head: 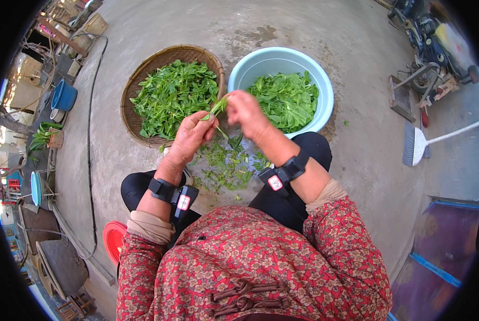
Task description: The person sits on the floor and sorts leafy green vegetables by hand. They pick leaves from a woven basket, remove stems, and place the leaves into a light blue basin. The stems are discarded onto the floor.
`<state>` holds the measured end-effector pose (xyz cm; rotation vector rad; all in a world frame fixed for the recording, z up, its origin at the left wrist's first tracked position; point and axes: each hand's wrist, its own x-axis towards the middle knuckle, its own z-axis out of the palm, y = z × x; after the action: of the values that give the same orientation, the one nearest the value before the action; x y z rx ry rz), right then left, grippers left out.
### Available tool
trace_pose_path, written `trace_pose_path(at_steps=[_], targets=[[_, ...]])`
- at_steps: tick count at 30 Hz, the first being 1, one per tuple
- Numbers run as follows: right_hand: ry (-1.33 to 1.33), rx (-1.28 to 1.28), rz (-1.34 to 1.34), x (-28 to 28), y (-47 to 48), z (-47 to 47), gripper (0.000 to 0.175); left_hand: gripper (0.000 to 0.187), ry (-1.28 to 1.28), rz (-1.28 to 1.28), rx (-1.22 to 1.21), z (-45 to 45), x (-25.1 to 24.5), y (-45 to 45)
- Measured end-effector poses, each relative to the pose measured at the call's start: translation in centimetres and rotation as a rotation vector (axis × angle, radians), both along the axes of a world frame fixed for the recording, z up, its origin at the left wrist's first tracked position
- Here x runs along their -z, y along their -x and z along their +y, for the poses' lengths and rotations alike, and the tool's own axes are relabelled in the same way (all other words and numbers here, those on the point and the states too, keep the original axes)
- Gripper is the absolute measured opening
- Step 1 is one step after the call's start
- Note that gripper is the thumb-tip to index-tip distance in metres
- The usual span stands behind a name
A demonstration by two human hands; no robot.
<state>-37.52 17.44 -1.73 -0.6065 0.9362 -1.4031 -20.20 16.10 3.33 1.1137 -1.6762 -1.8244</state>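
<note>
A small sprig of leafy greens (218, 107) is pinched between the thumb and fingers of my left hand (194, 130), its stem pointing down. My right hand (245, 112), blurred, is at the top of the sprig with its fingers curled; whether it grips a leaf I cannot tell. Left of the hands, a round woven bamboo basket (132, 90) holds a heap of leafy greens (175, 96). To the right, a light blue plastic basin (323, 80) contains loose green leaves (287, 100). Scattered leaves and stems (227, 166) lie on the concrete below my hands, between my knees.
A red plastic container (114, 240) is at my left side. Along the left edge run a dark hose (90, 132), a blue bucket (64, 96) and a potted plant (55, 137). On the right are a broom (416, 144), a metal-framed cart (400, 98) and a parked motorbike (432, 52).
</note>
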Motion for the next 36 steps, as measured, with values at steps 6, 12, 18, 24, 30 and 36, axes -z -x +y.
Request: trace_pose_path(at_steps=[6,12,18,24,30,36], targets=[[0.029,0.05,0.332,-1.0,3.9,-1.0,0.026,0.025,-0.377,0.559,-0.24,-1.4,1.9,-3.2],[0.289,0.164,0.941,-1.1,2.9,-1.0,0.035,0.024,-0.598,0.755,-0.343,-4.6,4.6,-4.7],[0.301,0.502,0.554,-3.1,6.5,-2.0,0.021,0.024,-0.629,0.897,-0.369,-9.2,4.9,6.8],[0.195,0.544,0.493,-3.7,7.4,-3.0,0.019,0.085,0.148,-0.148,-0.104,-9.6,10.6,13.9],[0.153,0.372,0.459,-3.7,5.5,-4.6,0.017,0.035,0.504,-0.591,-0.388,-14.5,18.7,1.8],[0.034,0.22,0.459,-3.3,3.4,-6.2,0.016,0.034,0.607,-1.164,-0.351,-19.5,21.8,-6.7]])
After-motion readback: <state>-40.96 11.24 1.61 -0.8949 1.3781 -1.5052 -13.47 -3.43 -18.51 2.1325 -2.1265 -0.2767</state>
